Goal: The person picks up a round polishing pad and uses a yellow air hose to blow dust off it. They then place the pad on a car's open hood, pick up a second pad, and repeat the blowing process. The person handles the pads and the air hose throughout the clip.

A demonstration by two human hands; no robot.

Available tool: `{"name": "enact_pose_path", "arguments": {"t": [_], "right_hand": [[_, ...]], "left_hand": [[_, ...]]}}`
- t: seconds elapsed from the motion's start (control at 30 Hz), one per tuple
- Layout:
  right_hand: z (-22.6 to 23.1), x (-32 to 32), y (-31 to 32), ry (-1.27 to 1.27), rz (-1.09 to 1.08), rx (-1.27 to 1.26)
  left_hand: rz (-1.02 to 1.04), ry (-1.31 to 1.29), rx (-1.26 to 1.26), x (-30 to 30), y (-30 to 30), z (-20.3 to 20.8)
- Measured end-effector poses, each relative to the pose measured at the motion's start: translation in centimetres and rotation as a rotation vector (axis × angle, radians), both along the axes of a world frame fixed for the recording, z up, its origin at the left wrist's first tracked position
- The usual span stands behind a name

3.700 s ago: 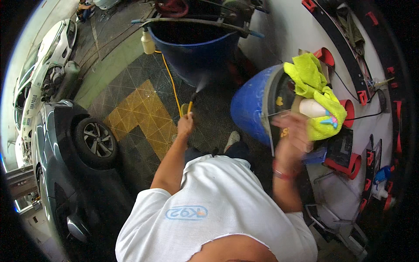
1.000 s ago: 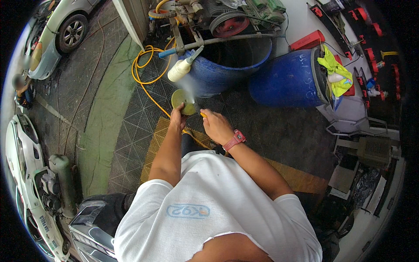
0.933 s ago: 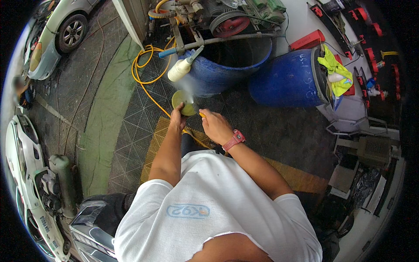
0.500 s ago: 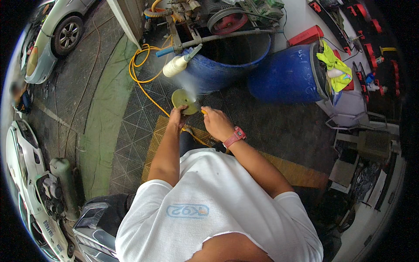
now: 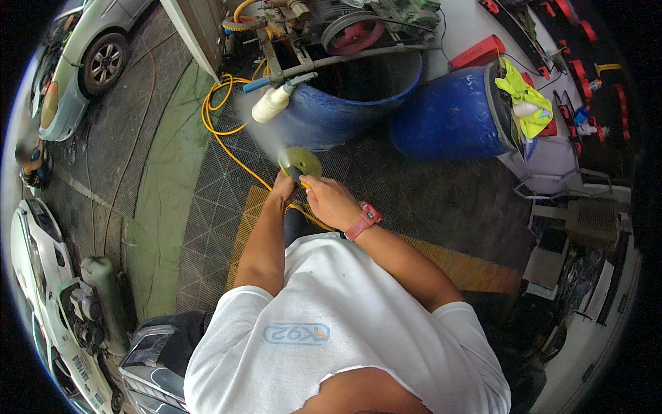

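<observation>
In front of my body, my left hand (image 5: 284, 185) is closed on the near left edge of a round yellow-green polishing pad (image 5: 312, 163). My right hand (image 5: 331, 200) grips a small tool (image 5: 295, 171) with a yellow handle and a dark head. That head lies over the pad's lower left part, close to my left fingers. Whether it is a brush or a blow gun cannot be made out. Whitish mist (image 5: 272, 141) streams up and left from the pad. A red watch (image 5: 365, 219) is on my right wrist.
Beyond my hands stands an open blue drum (image 5: 331, 117), with machinery (image 5: 352, 34) above it and a white cylinder (image 5: 270, 105) at its left. A second blue drum (image 5: 445, 117) lies tilted, a yellow cloth (image 5: 524, 96) at its end. A yellow hose (image 5: 234, 157) crosses the floor mats.
My right hand and its tool have moved left, bringing the dark head over the pad. The mist now leaves the pad's left side and drifts up and left.
</observation>
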State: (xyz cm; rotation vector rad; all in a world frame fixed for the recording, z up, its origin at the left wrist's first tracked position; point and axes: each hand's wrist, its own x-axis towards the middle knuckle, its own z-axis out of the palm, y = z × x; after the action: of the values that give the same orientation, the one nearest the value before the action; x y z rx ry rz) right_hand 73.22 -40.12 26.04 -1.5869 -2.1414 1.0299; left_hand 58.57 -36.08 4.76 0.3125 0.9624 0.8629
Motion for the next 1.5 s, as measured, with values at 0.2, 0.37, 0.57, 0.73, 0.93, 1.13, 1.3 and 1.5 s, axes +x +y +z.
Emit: {"name": "enact_pose_path", "arguments": {"t": [0.2,0.37,0.57,0.73,0.93,1.13,1.3,1.5], "right_hand": [[-0.1,0.5,0.3,-0.041,-0.025,-0.001],[-1.2,2.5,0.9,-0.030,-0.145,0.096],[-1.0,1.6,0.5,-0.017,-0.109,0.057],[-0.6,0.9,0.1,-0.011,-0.008,0.037],[0.4,2.0,0.9,-0.044,-0.095,0.054],[0.7,1.8,0.6,-0.003,-0.061,0.062],[-0.1,2.8,1.2,-0.030,-0.083,0.044],[0.9,2.6,1.8,0.020,-0.071,-0.002]], "left_hand": [[-0.078,0.049,-0.060,0.1,0.1,1.7],[-0.015,-0.103,-0.008,-0.4,-0.2,1.6],[-0.047,-0.047,-0.079,-0.1,-0.5,1.5],[-0.028,-0.157,-0.092,0.2,-0.6,1.2],[-0.066,-0.018,-0.040,0.0,-0.7,1.4],[-0.043,-0.062,-0.082,0.0,-0.2,1.4],[-0.065,0.003,-0.012,0.0,-0.3,1.4],[-0.070,0.010,-0.025,0.0,-0.2,1.9]]}}
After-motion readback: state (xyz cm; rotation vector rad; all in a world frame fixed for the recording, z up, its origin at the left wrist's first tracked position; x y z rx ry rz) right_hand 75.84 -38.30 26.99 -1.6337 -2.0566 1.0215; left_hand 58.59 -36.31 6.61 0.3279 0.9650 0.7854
